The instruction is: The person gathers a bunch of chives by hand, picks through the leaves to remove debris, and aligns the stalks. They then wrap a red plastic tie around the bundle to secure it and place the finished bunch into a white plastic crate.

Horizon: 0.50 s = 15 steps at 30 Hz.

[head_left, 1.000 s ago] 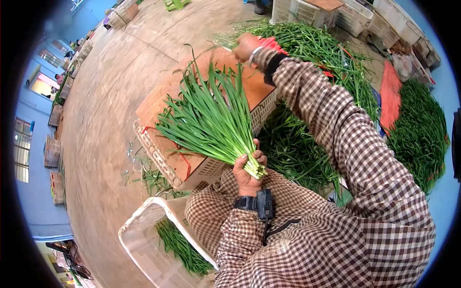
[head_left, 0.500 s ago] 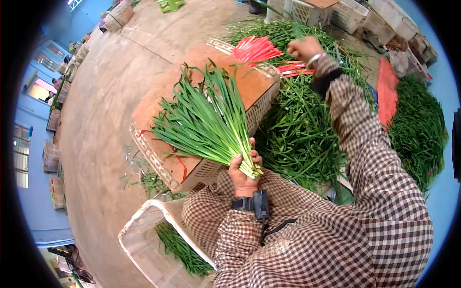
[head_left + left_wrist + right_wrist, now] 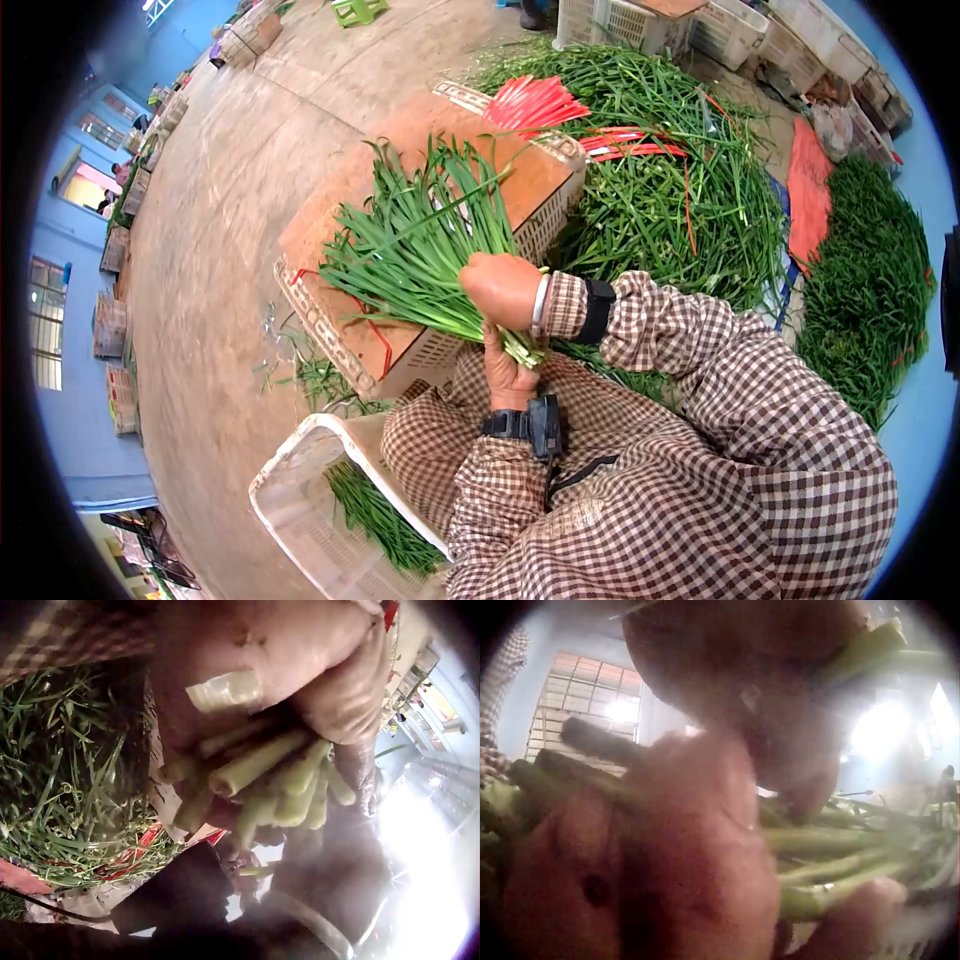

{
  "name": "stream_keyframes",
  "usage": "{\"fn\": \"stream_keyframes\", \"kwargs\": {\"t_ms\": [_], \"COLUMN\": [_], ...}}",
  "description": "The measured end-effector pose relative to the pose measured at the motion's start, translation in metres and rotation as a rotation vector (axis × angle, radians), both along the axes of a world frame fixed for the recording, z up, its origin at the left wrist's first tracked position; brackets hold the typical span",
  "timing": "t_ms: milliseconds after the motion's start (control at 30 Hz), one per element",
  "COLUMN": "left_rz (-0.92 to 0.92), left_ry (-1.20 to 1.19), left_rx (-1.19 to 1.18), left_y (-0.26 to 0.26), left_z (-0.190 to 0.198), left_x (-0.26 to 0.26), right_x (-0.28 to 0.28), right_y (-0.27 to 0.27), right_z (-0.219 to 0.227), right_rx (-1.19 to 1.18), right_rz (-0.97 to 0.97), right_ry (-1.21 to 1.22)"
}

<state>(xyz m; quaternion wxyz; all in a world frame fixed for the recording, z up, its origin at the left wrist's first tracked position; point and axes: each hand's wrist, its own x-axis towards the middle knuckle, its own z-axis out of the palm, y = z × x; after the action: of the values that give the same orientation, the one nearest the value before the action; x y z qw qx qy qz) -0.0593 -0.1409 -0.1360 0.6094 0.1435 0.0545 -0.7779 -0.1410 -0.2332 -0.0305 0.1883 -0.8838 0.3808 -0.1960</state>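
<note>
My left hand (image 3: 508, 375) grips the pale stem ends of a bunch of garlic chives (image 3: 410, 270), whose leaves fan out over a board-topped crate (image 3: 350, 345). In the left wrist view the cut stem ends (image 3: 259, 769) poke out below the curled fingers. Over the stems, just above the left hand, is my right hand (image 3: 500, 290), back upward and fingers curled. It pinches a loose chive stalk (image 3: 870, 652), whose pale end sticks out in the right wrist view. The right fingertips are hidden in the head view.
Red ties (image 3: 535, 103) lie on the crate's far corner, more on a heap of loose chives (image 3: 670, 210) at right. Another chive pile (image 3: 865, 280) stands by the wall. A white basket (image 3: 290, 450) with chives sits at lower left. Crates (image 3: 630, 25) line the back.
My right hand went from the crate's far side over to the heap at right, then came back to the bunch with a chive stalk. The left hand keeps its grip, barely moving.
</note>
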Motion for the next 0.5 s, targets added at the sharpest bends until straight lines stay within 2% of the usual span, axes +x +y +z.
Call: {"fn": "stream_keyframes", "kwargs": {"t_ms": [167,233,267,300,333,367,400,500], "left_rz": [0.037,-0.035,-0.042,-0.014,-0.024,-0.035,-0.032,-0.036], "left_ry": [-0.108,0.057,0.144,0.063,0.08,0.097,0.098,0.101], "left_rx": [0.021,-0.07,-0.092,-0.138,-0.117,-0.098,-0.097,-0.098], "left_y": [-0.003,-0.005,-0.007,-0.008,-0.008,-0.008,-0.009,-0.009], "left_z": [-0.008,-0.009,0.003,0.016,0.014,0.011,0.013,0.015], "left_x": [-0.002,0.001,-0.002,-0.006,-0.006,-0.005,-0.006,-0.007], "right_x": [0.006,0.0,-0.004,-0.012,-0.013,-0.015,-0.013,-0.004], "right_y": [-0.004,-0.022,-0.029,-0.039,-0.055,-0.07,-0.078,-0.099], "right_z": [0.007,0.008,0.011,0.016,-0.005,-0.013,-0.015,-0.025], "right_rx": [-0.034,0.126,0.054,0.572,0.717,0.725,0.788,0.789], "right_rz": [0.073,0.122,0.101,0.006,-0.097,-0.204,-0.321,-0.422], "right_ry": [0.069,0.102,-0.061,-0.245,-0.473,-0.48,-0.614,-0.594]}}
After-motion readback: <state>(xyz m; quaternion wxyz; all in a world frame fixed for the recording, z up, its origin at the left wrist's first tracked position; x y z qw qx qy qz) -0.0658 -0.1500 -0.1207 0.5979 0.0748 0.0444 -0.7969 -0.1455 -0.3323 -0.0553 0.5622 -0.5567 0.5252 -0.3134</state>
